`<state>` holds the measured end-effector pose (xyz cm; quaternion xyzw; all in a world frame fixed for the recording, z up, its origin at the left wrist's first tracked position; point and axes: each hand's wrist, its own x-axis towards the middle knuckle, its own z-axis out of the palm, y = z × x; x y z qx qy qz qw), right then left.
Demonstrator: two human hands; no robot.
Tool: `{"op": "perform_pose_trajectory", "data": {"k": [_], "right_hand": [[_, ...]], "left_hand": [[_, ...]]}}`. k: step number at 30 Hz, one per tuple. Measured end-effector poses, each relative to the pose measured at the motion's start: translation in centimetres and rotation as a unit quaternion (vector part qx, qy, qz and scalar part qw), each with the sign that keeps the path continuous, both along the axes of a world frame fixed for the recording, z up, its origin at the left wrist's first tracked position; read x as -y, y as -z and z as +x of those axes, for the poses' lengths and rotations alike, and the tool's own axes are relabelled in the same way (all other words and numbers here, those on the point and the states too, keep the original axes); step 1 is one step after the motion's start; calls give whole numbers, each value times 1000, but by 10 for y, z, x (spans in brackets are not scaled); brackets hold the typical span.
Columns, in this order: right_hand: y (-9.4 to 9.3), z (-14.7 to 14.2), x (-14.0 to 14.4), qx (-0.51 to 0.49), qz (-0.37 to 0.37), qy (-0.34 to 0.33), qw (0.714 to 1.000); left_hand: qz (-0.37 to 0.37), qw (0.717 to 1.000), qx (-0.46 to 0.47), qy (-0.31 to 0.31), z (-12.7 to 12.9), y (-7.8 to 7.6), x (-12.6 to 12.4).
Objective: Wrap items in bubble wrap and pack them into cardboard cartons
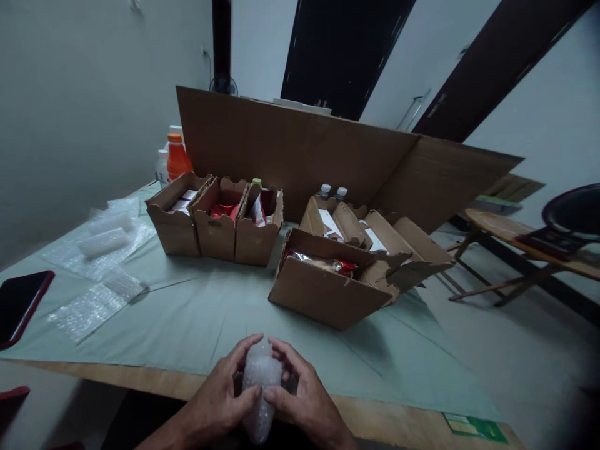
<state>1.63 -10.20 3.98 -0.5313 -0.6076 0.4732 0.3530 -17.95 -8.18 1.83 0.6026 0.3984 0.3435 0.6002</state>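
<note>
A bundle of bubble wrap, rolled into a small upright shape, is between my two hands at the table's front edge. My left hand grips it from the left, thumb pressed on its near side. From the right, my right hand is wrapped round it the same way, the two thumbs almost meeting. What the bubble wrap encloses, if anything, cannot be made out. More bubble wrap sheets lie flat on the left part of the table, with a rolled bubble wrap piece behind them.
Cardboard bins with packets stand at centre left; more cardboard bins stand at right, one turned sideways. Behind rises a cardboard panel. An orange bottle is at back left, a phone at the left edge. A wooden stool stands right.
</note>
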Motion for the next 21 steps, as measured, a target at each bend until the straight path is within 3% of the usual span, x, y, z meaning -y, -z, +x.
{"op": "perform_pose_trajectory", "data": {"k": [3, 5, 7, 9, 11, 13, 15, 17, 21], "right_hand": [[-14, 4, -3, 28, 2, -19, 999], [-27, 14, -5, 64, 30, -9, 997], [-46, 34, -5, 106, 72, 17, 992], [-70, 61, -4, 130, 122, 56, 982], [-96, 91, -5, 134, 183, 129, 965], [-119, 116, -10, 133, 249, 231, 931], [-139, 132, -20, 146, 297, 316, 889], [-154, 141, -37, 168, 314, 334, 873], [-166, 139, -79, 191, 291, 229, 909]], "left_hand": [[45, 997, -44, 40, 7, -1, -1], [111, 990, -67, 53, 9, -9, -10], [224, 971, -80, 33, 14, -28, -29], [351, 932, -93, -15, 23, -54, -56], [442, 887, -115, -62, 37, -79, -86], [485, 858, -145, -89, 53, -94, -112], [498, 847, -166, -84, 64, -97, -128], [500, 848, -166, -62, 69, -91, -132], [495, 856, -144, -46, 65, -76, -122]]}}
